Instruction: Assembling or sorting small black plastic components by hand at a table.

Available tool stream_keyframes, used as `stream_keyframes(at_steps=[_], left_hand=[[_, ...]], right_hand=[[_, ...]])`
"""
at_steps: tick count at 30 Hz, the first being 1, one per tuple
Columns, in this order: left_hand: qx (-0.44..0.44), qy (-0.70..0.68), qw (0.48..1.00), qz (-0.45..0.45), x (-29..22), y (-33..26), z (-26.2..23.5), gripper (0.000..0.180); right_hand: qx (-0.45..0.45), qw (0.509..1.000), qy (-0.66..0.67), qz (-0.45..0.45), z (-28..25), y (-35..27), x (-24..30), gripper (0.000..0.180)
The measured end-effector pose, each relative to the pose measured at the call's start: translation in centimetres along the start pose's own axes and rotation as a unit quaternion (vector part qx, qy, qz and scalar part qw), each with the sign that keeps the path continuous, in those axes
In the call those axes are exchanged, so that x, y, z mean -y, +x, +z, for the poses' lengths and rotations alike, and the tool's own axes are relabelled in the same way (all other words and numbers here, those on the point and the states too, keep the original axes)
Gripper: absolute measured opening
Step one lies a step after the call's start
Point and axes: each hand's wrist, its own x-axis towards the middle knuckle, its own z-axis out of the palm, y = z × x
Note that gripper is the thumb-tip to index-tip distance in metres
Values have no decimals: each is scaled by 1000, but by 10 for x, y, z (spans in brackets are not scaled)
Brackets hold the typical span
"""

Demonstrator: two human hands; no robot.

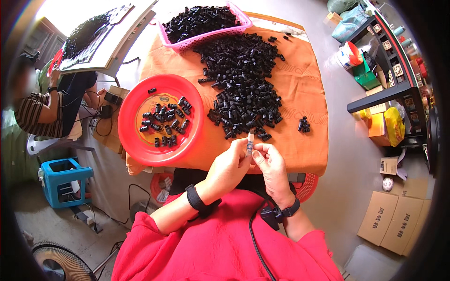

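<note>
My left hand [229,166] and my right hand [271,164] meet at the near edge of the orange-covered table [304,93]. Both pinch one small part [250,145], black with a pale piece sticking up, between their fingertips. Just beyond my hands lies a big heap of small black plastic parts [243,84]. A round red plate [161,119] to the left holds several of the same black parts. A pink basket [206,23] full of black parts stands at the far edge. Both wrists wear black bands.
A small cluster of black parts [303,124] lies alone at the right. Another person [42,103] sits at the left by a second table with black parts. A blue stool [63,180], a fan [56,262], cardboard boxes [393,220] and a dark shelf [398,70] surround me.
</note>
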Motion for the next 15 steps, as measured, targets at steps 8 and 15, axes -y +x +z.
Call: stream_keyframes(at_steps=[8, 15], left_hand=[[47, 4, 998, 33, -18, 10, -3, 41], [-154, 253, 949, 112, 11, 38, -4, 67]], right_hand=[[-26, 997, 61, 30, -14, 11, 8, 16], [-232, 798, -512, -218, -53, 63, 27, 9]])
